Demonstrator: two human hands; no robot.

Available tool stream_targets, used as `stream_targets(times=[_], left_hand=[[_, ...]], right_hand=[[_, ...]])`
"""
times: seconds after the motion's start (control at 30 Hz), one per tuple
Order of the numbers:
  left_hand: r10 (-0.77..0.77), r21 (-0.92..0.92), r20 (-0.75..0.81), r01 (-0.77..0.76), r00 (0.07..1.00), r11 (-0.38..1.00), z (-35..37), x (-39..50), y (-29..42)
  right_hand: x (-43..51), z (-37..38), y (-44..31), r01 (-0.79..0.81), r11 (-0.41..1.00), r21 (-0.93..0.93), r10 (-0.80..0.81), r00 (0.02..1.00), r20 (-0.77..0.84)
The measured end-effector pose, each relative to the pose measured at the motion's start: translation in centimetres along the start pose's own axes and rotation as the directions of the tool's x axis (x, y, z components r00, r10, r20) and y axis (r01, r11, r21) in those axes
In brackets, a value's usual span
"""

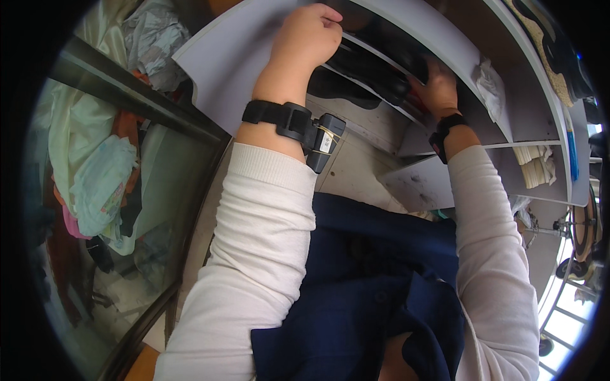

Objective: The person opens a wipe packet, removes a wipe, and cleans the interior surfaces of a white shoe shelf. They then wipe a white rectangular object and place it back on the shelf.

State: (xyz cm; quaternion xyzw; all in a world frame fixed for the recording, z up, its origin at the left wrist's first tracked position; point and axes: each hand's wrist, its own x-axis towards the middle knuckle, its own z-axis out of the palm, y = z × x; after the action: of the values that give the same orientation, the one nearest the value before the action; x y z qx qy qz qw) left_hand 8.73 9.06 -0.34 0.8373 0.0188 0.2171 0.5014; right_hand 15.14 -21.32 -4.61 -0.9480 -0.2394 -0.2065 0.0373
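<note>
My left hand (pixel 310 40) is at the upper left of a pale shelf cabinet (pixel 224 62), its fingers curled by the inner shelves. Whether it grips anything is hidden. Deeper on the right, my right hand (pixel 436 90) reaches into a compartment beside a dark shoe-like item (pixel 412 66); blur hides whether it holds it. Long black footwear (pixel 369 71) lies on the shelf between my hands, with something red near its right end. A flat black shoe or sole (pixel 343 90) shows below. Both wrists wear black straps; the left strap carries a black device (pixel 326 143).
A dark-framed glass panel (pixel 157 190) stands close on my left, with bagged cloth (pixel 102 176) seen through it. In the cabinet's right side are a crumpled white bag (pixel 491 90) and stacked cream items (pixel 533 164). Tiled floor (pixel 355 162) lies below.
</note>
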Motion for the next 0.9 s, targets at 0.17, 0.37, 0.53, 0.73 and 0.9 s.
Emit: stream_targets(times=[0.17, 0.37, 0.53, 0.73, 0.9], left_hand=[[0.015, 0.002, -0.032, -0.015, 0.999, 1.0, 0.4, -0.2, 0.8], [0.006, 0.034, -0.043, -0.004, 0.999, 0.999, 0.3, -0.3, 1.2], [0.031, -0.004, -0.049, -0.031, 0.998, 1.0, 0.2, -0.2, 1.3], [0.013, -0.006, -0.053, -0.013, 0.998, 1.0, -0.1, -0.3, 1.5], [-0.013, -0.01, -0.025, 0.013, 1.0, 1.0, -0.2, -0.4, 1.8]], right_hand=[[1.4, 1.3, -2.7, 0.009, 0.989, -0.147, -0.024, 0.995, -0.098], [2.9, 0.1, -3.4, -0.117, 0.942, -0.316, 0.18, 0.967, 0.179], [2.8, -0.6, -2.7, -0.166, 0.948, -0.271, 0.225, 0.953, 0.203], [0.2, -1.2, 0.1, -0.145, 0.963, -0.227, 0.12, 0.986, -0.118], [-1.5, -2.4, 1.9, -0.128, 0.971, -0.201, 0.069, 0.958, -0.279]])
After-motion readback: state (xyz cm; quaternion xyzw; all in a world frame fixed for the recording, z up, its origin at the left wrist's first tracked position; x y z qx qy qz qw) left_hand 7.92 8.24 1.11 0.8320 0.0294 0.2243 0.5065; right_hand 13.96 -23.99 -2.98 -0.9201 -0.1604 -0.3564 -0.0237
